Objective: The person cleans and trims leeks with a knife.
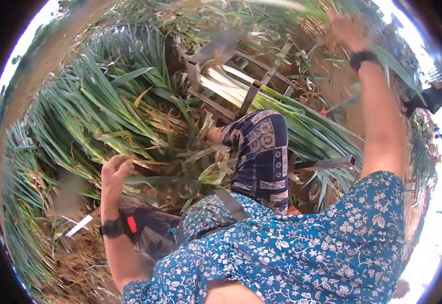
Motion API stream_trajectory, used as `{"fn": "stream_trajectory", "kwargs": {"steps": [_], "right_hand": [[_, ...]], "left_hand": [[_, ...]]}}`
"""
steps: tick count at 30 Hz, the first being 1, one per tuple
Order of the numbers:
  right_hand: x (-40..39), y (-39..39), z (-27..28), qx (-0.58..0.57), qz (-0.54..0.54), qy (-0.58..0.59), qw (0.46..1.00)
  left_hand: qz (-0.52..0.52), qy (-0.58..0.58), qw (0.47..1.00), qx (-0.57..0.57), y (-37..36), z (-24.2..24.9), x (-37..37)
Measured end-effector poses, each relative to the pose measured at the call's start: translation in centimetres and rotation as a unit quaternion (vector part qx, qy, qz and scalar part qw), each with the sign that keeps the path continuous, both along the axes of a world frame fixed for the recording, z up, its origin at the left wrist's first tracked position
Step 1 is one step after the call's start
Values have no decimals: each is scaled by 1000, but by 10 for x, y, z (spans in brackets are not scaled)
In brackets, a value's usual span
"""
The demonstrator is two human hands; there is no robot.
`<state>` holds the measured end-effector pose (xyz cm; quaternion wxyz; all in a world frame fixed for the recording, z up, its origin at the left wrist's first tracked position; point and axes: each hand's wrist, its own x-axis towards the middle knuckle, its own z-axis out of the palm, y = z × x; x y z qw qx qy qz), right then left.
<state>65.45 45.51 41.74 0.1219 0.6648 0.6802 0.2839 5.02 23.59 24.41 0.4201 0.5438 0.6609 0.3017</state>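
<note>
My left hand, a watch on its wrist, is closed with bent fingers at the near edge of a big heap of leeks. Whatever lies between its fingertips is hidden. At the top right my right hand, smeared by motion, grips a leek; the pale stem points left and leaves trail past the wrist. Between the hands stands a low metal frame. A bunch of leeks lies in it, white ends to the upper left, green leaves to the lower right.
My bent knee in patterned trousers is beside the frame. Loose leaves and trimmings litter the soil. A white strip lies at the lower left. A dark object stands at the far right.
</note>
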Motion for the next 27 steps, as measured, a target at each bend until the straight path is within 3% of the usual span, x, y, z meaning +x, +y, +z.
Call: {"fn": "stream_trajectory", "kwargs": {"steps": [2, 3, 5, 6, 8, 12, 14, 19, 20, 23, 25, 27], "right_hand": [[40, -10, -60, 13, 65, 14, 998], [36, -24, -75, -33, 54, 32, 997], [39, -28, -115, -145, -107, 163, 970], [47, -34, -144, -141, -73, 133, 978], [34, -46, -167, -164, -87, 212, 959], [53, -12, -265, -213, -79, 254, 940], [26, -16, -262, -248, -106, 286, 919], [22, 3, -324, -330, -54, 396, 855], [20, -2, -331, -338, -92, 432, 831], [5, -19, -313, -378, -125, 455, 797], [1, -30, -308, -374, -71, 435, 816], [-12, -40, -287, -385, -87, 438, 808]], "left_hand": [[-8, 10, 1000, -8, 2, -3, -1], [-7, 13, 1000, -14, 3, -4, 1], [-9, 21, 999, -38, 6, -6, 3], [-9, 25, 998, -54, 9, -7, 4], [-6, 17, 997, -71, 3, 1, -4], [-26, 21, 993, -116, 16, -16, 1], [-18, 15, 991, -135, 17, -16, 6], [28, -59, 977, -202, 25, -24, 45], [32, -75, 977, -199, 24, -35, 47], [6, -102, 965, -240, 30, -29, 72], [-27, -100, 969, -223, 28, -35, 78], [-52, -96, 969, -222, 30, -29, 83]]}}
